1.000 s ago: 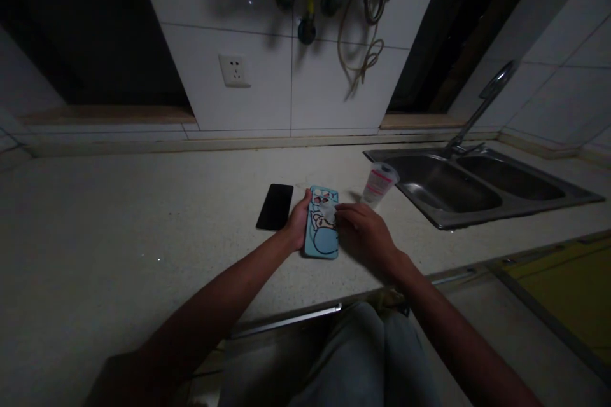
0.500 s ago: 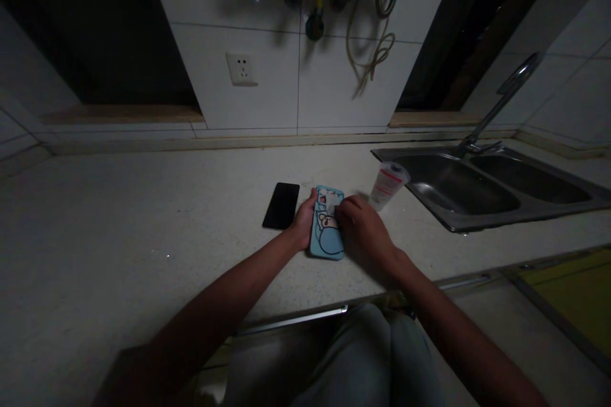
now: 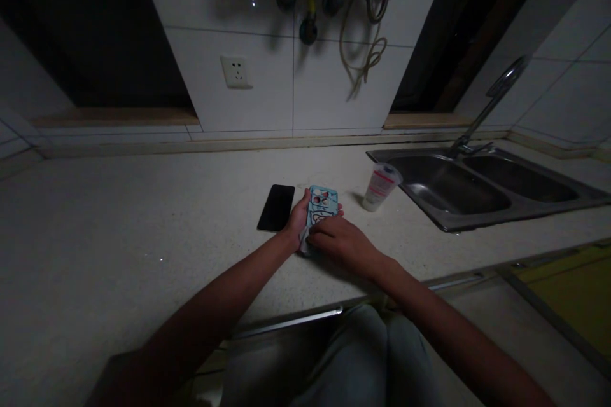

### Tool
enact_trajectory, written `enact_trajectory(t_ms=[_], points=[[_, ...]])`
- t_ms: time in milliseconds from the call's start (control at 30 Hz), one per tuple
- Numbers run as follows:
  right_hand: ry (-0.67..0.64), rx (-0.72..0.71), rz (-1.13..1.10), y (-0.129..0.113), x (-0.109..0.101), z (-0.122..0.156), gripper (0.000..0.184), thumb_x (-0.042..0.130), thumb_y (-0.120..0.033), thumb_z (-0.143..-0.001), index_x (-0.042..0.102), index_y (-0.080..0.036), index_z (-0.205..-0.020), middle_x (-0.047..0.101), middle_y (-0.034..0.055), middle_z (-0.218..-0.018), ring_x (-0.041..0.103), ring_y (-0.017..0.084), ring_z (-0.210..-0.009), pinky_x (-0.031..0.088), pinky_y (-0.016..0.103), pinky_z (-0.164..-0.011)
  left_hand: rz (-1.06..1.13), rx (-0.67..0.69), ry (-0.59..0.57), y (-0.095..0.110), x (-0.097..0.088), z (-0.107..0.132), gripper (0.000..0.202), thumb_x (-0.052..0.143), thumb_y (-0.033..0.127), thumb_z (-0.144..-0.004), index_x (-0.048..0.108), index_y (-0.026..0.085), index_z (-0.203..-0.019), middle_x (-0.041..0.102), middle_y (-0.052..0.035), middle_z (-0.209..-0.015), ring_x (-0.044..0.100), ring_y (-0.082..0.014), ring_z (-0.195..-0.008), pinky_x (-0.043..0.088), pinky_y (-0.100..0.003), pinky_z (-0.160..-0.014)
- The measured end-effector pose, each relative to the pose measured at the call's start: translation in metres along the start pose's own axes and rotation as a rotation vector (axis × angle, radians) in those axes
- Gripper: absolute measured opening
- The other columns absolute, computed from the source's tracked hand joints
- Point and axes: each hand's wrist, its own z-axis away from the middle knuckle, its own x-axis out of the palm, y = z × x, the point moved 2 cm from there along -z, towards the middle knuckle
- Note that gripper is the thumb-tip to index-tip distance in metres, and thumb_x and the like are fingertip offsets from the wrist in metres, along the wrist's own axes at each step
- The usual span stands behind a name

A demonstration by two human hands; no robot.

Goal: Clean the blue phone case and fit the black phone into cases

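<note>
My left hand (image 3: 298,221) is closed around a light-blue phone case (image 3: 324,198) with a cartoon drawing and round camera holes; its fingertips show at the case's right edge. My right hand (image 3: 341,240) lies over the lower half of the case, hiding much of the drawing. Pinched in its fingers is a small whitish cloth (image 3: 305,244), perhaps a tissue, against the lower left of the case. A black phone (image 3: 277,208) lies flat on the counter just left of my left hand.
A clear plastic cup (image 3: 380,187) with red print stands on the pale counter (image 3: 119,222), right of my hands. Beyond it is a steel double sink (image 3: 446,221) with a tap (image 3: 496,98). A socket (image 3: 235,72) and pipes are on the tiled wall.
My right hand has moved down and left across the case with the whitish cloth, from near the camera holes to the lower left. The camera view has shifted slightly.
</note>
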Motion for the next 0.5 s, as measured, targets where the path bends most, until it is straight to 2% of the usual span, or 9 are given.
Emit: enact_trajectory(t_ms=[100, 200, 367, 500], points=[[0.064, 0.074, 0.038, 0.021, 0.003, -0.011, 0.019, 0.054, -0.012, -0.093, 0.072, -0.016, -0.091, 0.070, 0.0099, -0.093, 0.056, 0.022, -0.083, 0.038, 0.034, -0.071, 0.017, -0.056, -0.027, -0.002, 0.003, 0.005, 0.060, 0.041, 0.061, -0.096, 0.069, 0.010, -0.109, 0.075, -0.0135, -0.088, 0.073, -0.0264, -0.085, 0.056, -0.037, -0.082], [0.097, 0.194, 0.004, 0.043, 0.003, -0.022, 0.015, 0.058, -0.014, -0.090, 0.073, -0.016, -0.091, 0.069, 0.0113, -0.092, 0.056, 0.024, -0.084, 0.038, 0.034, -0.071, 0.042, -0.092, -0.008, -0.003, 0.005, 0.005, 0.062, 0.038, 0.063, -0.096, 0.068, 0.012, -0.114, 0.075, -0.0130, -0.090, 0.072, -0.0284, -0.092, 0.056, -0.041, -0.084], [0.115, 0.251, -0.098, 0.062, 0.006, -0.039, 0.013, 0.057, -0.017, -0.090, 0.070, -0.017, -0.090, 0.067, 0.0116, -0.094, 0.056, 0.024, -0.089, 0.042, 0.034, -0.076, 0.059, -0.035, -0.014, -0.001, 0.005, -0.001, 0.064, 0.029, 0.060, -0.099, 0.067, 0.011, -0.115, 0.075, -0.0146, -0.092, 0.072, -0.0290, -0.093, 0.057, -0.043, -0.084], [0.258, 0.371, -0.264, 0.085, 0.016, -0.043, 0.012, 0.055, -0.022, -0.091, 0.066, -0.018, -0.087, 0.066, 0.0088, -0.090, 0.058, 0.022, -0.086, 0.045, 0.033, -0.078, 0.018, -0.017, -0.010, 0.000, 0.006, 0.004, 0.055, 0.033, 0.052, -0.099, 0.068, 0.011, -0.109, 0.075, -0.0159, -0.092, 0.073, -0.0297, -0.086, 0.058, -0.047, -0.080]])
